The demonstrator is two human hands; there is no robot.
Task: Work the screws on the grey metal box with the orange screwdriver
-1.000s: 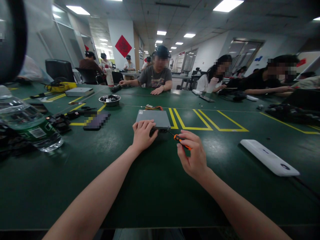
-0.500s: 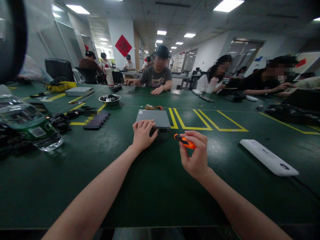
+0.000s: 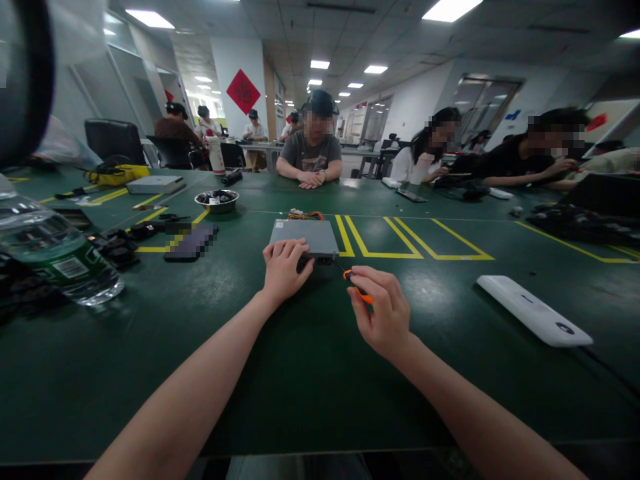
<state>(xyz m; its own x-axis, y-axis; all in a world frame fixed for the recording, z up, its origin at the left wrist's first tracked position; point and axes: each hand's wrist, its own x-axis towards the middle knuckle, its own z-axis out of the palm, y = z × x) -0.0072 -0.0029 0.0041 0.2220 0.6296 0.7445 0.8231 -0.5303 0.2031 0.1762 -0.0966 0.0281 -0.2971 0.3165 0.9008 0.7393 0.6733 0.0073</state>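
Note:
A flat grey metal box (image 3: pixel 306 235) lies on the green table (image 3: pixel 300 373), with coloured wires (image 3: pixel 306 215) at its far end. My left hand (image 3: pixel 283 269) rests on the box's near edge, fingers curled over it. My right hand (image 3: pixel 379 312) is closed round an orange-handled screwdriver (image 3: pixel 358 289), whose thin shaft points at the near right corner of the box.
A water bottle (image 3: pixel 53 248) lies at the left beside dark parts (image 3: pixel 120 245) and a blurred flat item (image 3: pixel 190 241). A metal bowl (image 3: pixel 217 199) stands further back. A white oblong device (image 3: pixel 531 311) lies at the right. Several people sit along the table's far side.
My right hand has turned the screwdriver handle in its fingers, so less orange shows now. The view dipped slightly. My left hand stayed on the box.

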